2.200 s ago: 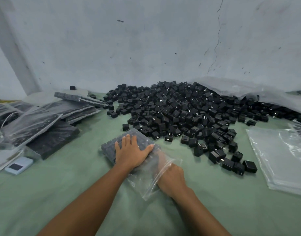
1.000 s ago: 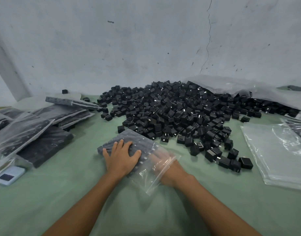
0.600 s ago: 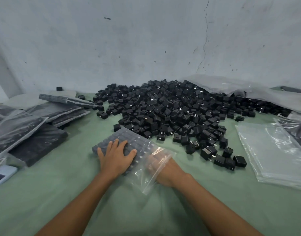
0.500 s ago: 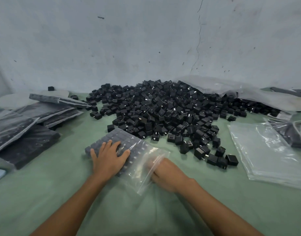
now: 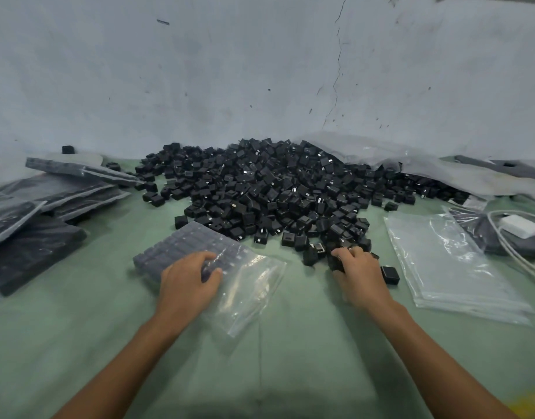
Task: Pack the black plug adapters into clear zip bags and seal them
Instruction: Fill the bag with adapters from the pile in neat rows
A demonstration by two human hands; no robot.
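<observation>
**Reaching into the heap beside a half-packed bag**

Heaped on the green cloth [image 5: 78, 343] against the wall: loose black plug adapters [image 5: 275, 189], running under a crumpled plastic sheet [image 5: 366, 152] at the back right.

Stacked at far left, overlapping and tilted: filled bags [image 5: 63, 189], each dark with packed adapters.

Lying flat at right: a pile of empty zip bags [image 5: 441, 261], clear and holding nothing. Just beyond them, a white charger [image 5: 521, 226] with its cable looped alongside.

Lying in the near middle, apart from both stacks: one clear zip bag [image 5: 248, 282]. Far half filled with neat rows of adapters [image 5: 187, 246], near half slack and empty.

Pressing down on the packed half: left hand [image 5: 189, 285], palm down, fingers spread and nearly straight, gripping nothing.

Sitting at the heap's near edge, outside the bag: right hand [image 5: 361, 273], fingers curled down around loose adapters.

Resting on the cloth just right of that hand: a single adapter [image 5: 390, 275], on its own.
</observation>
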